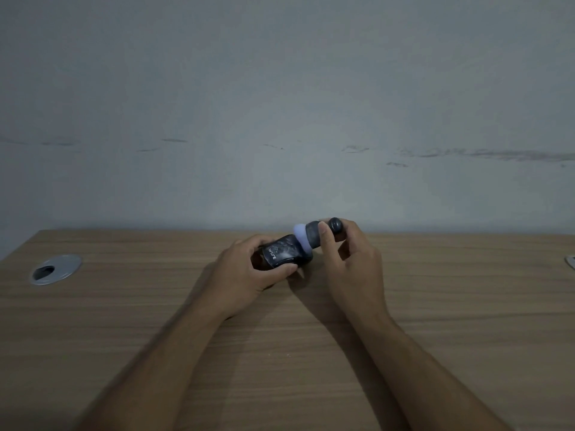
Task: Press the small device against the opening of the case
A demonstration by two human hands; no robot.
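Note:
A small dark bottle (281,255) with white lettering on its label lies tilted just above the wooden desk (155,321), near its far edge. My left hand (249,272) grips the bottle's body, thumb underneath and fingers curled over the top. The bottle's pale bluish neck (301,237) shows between the body and a dark cap (322,236). My right hand (348,256) pinches that cap between thumb and fingers. Whether the cap is fully off the neck I cannot tell.
A round grey cable grommet (55,269) is set into the desk at the left. A small pale object (571,262) peeks in at the right edge. A plain grey wall (280,119) rises directly behind the desk.

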